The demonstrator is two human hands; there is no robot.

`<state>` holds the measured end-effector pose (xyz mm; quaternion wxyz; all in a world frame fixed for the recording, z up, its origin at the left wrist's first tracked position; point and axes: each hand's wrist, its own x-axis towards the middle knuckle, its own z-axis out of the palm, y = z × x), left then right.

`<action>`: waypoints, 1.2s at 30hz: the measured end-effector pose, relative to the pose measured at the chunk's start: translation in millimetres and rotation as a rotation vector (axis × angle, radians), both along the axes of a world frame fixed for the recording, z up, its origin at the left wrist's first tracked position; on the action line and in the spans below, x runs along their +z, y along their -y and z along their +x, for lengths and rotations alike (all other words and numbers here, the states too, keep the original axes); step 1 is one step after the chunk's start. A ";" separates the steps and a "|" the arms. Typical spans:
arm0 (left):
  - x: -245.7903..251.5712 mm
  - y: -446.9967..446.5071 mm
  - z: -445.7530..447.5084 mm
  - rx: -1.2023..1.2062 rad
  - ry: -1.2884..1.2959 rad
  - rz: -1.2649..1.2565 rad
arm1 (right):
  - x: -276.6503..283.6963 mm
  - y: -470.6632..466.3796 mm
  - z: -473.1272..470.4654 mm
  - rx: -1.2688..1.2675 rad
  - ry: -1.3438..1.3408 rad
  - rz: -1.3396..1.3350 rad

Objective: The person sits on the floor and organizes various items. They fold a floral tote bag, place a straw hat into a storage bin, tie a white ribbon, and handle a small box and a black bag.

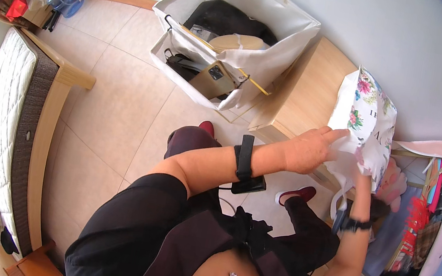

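A white bag printed with flowers and bearing writing sits at the right, on the end of a light wooden cabinet against the wall. My left hand grips the near edge of this bag, its index finger lying along the white side. My right hand reaches into the bag's near side; its fingers are blurred and mostly hidden by the material, so what they hold does not show. A white strap hangs beside my right wrist.
A white fabric hamper holds dark cloth and a round beige item; its front compartment contains a gold phone-like box. Left stands a bed with a white mattress. Hanging clothes and a pink plush toy are at right.
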<state>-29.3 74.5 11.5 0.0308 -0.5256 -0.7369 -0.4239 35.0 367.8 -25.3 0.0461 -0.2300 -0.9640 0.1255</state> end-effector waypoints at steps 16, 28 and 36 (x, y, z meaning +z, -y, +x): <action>-10.0 44.9 2.1 -0.070 0.174 -0.478 | 222.0 252.9 -152.2 0.918 0.153 -0.561; -2.6 55.7 -10.3 -0.134 0.255 -0.496 | 44.2 336.7 -336.1 1.281 0.600 0.232; -5.9 61.6 -22.4 -0.136 0.282 -0.532 | 4.5 341.1 -351.3 1.407 0.560 0.340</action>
